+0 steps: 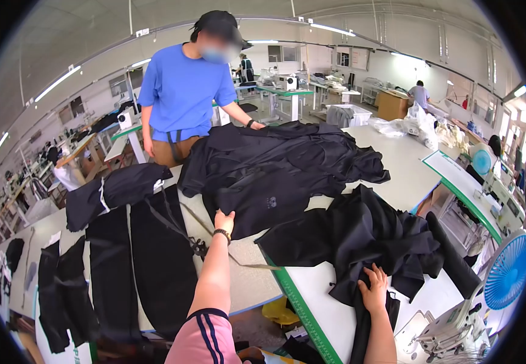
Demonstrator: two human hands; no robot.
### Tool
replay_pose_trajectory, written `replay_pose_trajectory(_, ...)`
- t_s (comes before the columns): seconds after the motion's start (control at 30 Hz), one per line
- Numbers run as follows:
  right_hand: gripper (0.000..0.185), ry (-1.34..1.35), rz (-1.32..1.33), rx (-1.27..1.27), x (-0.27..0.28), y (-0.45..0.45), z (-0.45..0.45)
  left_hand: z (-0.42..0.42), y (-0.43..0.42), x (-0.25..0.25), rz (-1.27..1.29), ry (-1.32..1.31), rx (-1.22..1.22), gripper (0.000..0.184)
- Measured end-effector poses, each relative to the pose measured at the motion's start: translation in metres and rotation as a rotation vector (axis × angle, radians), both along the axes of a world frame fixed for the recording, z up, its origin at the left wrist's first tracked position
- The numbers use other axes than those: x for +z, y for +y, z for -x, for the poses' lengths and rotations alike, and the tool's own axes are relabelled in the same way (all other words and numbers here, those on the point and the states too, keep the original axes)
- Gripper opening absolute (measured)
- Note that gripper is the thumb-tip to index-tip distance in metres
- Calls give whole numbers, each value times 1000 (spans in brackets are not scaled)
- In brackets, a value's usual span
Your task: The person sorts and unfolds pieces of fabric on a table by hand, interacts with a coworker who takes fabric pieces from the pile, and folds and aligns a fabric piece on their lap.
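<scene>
My left hand (225,223) is stretched forward, its fingers closed on the near edge of a black garment (257,203) with a small printed mark on it. This garment lies spread over the pale table (251,255) in front of me. Over on the right, my right hand (373,290) rests on a crumpled heap of black fabric (372,230), fingers extended and a little apart. That heap covers part of a white sewing table (314,285) with a green ruled edge. Just left of my left forearm lie flat black fabric panels (160,261).
A person in a blue T-shirt (181,91) stands across the table, one hand at the far garment edge. A rolled black bundle (117,194) lies at left. Close on the right are a sewing machine (448,330) and a blue fan (510,269). White plastic bags (421,124) lie farther back.
</scene>
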State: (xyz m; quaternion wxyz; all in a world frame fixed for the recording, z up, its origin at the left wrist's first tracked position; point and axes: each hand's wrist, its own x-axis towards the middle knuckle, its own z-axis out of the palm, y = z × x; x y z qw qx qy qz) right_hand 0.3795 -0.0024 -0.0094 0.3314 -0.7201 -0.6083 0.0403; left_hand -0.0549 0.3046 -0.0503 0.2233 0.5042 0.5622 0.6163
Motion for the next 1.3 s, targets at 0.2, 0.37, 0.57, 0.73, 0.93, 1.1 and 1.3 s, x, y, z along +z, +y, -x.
replay_pose_trajectory(0.2, 44, 1, -3, 3, 0, 0, 0, -5, -10, 8, 57, 68, 29, 35)
replay_pose_trajectory(0.37, 44, -3, -8, 5, 0, 0, 0, -6, -17, 14, 18, 145, 40, 36)
replay_pose_trajectory(0.57, 44, -3, -10, 4, 0, -1, 0, -3, -9, 3, -17, 62, -5, 34)
replay_pose_trajectory(0.73, 44, -4, -14, 8, 0, -1, 0, 0, -3, -3, -23, 2, -14, 33)
replay_pose_trajectory(0.93, 44, -4, -13, 3, 1, -1, 0, 2, 2, -9, -31, -89, -23, 35)
replay_pose_trajectory(1.1, 44, 1, -18, -6, 1, 0, 1, 13, 22, 15, 222, -423, -35, 58)
replay_pose_trajectory(1.3, 44, -5, -16, -14, -1, 0, 0, -67, -14, 126, 30, 792, 373, 71)
